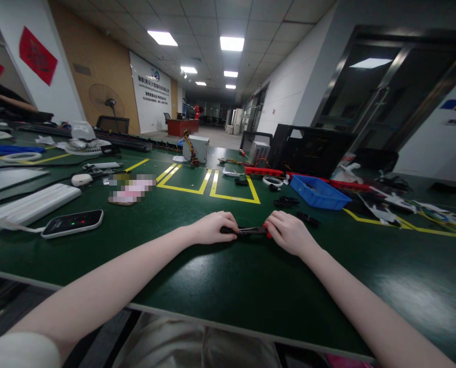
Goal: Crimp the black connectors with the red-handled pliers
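My right hand (289,231) is closed around the red handle end of a pair of pliers (253,231), whose dark metal part points left just above the green table. My left hand (212,228) is closed, thumb and fingers pinching a small black piece (226,230) at the other end of the pliers. Its kind is too small to tell, and the fingers cover part of it. Both hands are low over the table, a short gap apart, with the pliers bridging them.
A blue bin (319,193) lies beyond my right hand, with black parts (286,202) before it. Farther back are a power supply unit (197,149) and a black case (312,153). A power strip (34,204), a screened device (72,223) and a blurred pink item (132,190) lie left.
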The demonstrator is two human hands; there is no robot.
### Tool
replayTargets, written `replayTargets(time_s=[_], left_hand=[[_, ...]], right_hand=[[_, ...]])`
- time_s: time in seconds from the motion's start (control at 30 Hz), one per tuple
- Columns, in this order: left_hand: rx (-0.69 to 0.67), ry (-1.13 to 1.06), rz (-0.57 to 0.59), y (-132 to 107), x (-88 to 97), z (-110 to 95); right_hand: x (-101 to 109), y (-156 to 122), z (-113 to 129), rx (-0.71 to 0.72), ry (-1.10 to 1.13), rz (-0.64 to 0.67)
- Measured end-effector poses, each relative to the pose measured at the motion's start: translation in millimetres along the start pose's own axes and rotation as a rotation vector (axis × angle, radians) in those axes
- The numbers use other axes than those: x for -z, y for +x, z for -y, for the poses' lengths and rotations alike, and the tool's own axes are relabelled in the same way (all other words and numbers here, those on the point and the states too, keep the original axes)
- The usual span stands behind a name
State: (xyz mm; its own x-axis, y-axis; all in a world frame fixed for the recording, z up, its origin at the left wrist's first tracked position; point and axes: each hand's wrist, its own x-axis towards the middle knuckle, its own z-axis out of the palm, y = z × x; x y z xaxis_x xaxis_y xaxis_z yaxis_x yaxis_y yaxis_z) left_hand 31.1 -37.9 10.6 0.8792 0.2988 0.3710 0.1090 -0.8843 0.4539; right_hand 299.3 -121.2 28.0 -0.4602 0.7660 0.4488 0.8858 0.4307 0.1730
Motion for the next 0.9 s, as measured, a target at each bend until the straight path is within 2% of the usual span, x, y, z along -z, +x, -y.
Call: replayTargets(time_s=[0.9], left_hand=[[-0.004,0.03,-0.004,1.1,-1.8,1.6]], right_hand=[[1.1,1.0,-0.9,0.01,0.047,0.03]])
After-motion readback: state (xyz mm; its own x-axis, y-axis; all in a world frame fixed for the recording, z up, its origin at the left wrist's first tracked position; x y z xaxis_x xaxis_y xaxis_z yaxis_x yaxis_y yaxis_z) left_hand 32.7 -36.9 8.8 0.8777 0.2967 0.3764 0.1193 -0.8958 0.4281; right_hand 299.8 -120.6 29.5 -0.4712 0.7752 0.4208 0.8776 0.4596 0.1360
